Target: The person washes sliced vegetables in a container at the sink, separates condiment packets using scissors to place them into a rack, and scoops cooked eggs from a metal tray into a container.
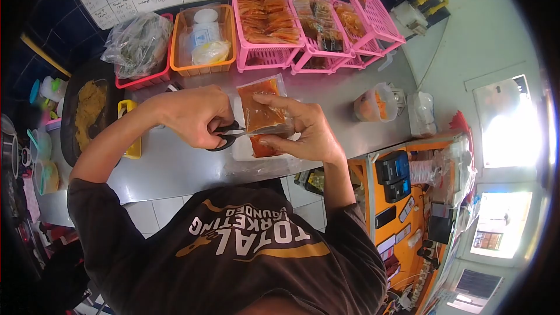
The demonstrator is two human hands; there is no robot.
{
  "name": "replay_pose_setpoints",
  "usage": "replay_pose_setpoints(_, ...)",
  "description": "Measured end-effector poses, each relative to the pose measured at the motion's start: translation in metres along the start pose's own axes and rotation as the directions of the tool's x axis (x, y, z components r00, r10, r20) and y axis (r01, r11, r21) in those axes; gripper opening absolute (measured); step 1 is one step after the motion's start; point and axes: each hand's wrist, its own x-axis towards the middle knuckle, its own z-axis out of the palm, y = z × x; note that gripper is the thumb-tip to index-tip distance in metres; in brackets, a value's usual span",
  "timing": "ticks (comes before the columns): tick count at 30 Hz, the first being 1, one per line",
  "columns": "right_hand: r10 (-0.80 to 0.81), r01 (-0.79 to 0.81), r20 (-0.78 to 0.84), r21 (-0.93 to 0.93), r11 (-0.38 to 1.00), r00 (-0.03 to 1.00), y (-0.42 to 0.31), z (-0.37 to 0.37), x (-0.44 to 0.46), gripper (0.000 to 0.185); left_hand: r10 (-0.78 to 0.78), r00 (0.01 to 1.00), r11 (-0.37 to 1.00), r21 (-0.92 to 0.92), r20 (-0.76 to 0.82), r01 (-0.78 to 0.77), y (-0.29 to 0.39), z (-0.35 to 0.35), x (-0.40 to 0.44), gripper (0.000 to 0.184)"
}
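My left hand [201, 118] is closed around the handles of black scissors [226, 135], whose short visible blade section points at the packets. My right hand [309, 131] grips a clear plastic packet with orange-brown contents [262, 114], fingers over its front and thumb lower down. Below it, a second packet with redder contents [259, 147] shows near the thumb; whether the two are joined is unclear. Both are above a white tray or board [245, 153] on the metal table [175, 166].
Along the back stand a red basket [143, 83] with a plastic bag, an orange basket [204, 70] and pink baskets [268, 57] of packets. A dark tray of brown paste [90, 111] and yellow object [133, 149] are left; a plastic tub [373, 105] is right.
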Motion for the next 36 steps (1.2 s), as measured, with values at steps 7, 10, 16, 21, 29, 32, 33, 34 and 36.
replay_pose_setpoints(7, 0.063, -0.066, 0.07, 0.047, 0.997, 0.996, 0.002, 0.002, 0.004, 0.067, -0.02, 1.0, 0.999, -0.029, -0.008, 0.02, 0.008, -0.001, 0.0, 0.025)
replay_pose_setpoints(10, 0.0, -0.001, 0.08, 0.013, 1.0, 0.997, 0.01, -0.001, 0.005, 0.067, -0.023, 1.0, 0.999, -0.035, -0.01, 0.022, 0.007, -0.001, 0.002, 0.025)
replay_pose_setpoints(16, 0.01, -0.015, 0.119, 0.039, 0.999, 0.993, 0.012, 0.001, 0.01, 0.069, -0.02, 1.0, 0.998, -0.06, -0.003, 0.02, 0.002, 0.005, 0.005, 0.025)
replay_pose_setpoints(21, 0.02, -0.029, 0.098, 0.086, 0.996, 0.995, 0.019, 0.002, 0.012, 0.072, -0.024, 1.0, 0.996, -0.083, -0.015, 0.023, -0.008, 0.009, 0.009, 0.025)
replay_pose_setpoints(29, 0.036, -0.049, 0.089, 0.149, 0.988, 0.995, 0.032, 0.006, 0.015, 0.076, -0.042, 0.998, 0.997, -0.06, -0.036, 0.04, -0.012, 0.012, 0.013, 0.025)
replay_pose_setpoints(32, 0.136, -0.158, 0.108, 0.241, 0.958, 0.985, 0.04, 0.008, 0.014, 0.077, -0.06, 0.998, 0.995, -0.081, -0.009, 0.059, -0.021, 0.017, 0.017, 0.022)
replay_pose_setpoints(33, 0.058, -0.075, 0.093, 0.194, 0.978, 0.994, 0.05, 0.009, 0.016, 0.079, -0.062, 0.998, 0.994, -0.087, -0.007, 0.062, -0.022, 0.018, 0.018, 0.022)
replay_pose_setpoints(34, -0.02, 0.008, 0.08, 0.144, 0.99, 0.997, 0.057, 0.011, 0.016, 0.08, -0.075, 0.997, 0.994, -0.085, 0.003, 0.075, -0.023, 0.02, 0.02, 0.021)
replay_pose_setpoints(36, 0.042, -0.063, 0.078, 0.283, 0.957, 0.996, 0.066, 0.016, 0.014, 0.082, -0.088, 0.996, 0.993, -0.084, 0.012, 0.089, -0.027, 0.022, 0.023, 0.021)
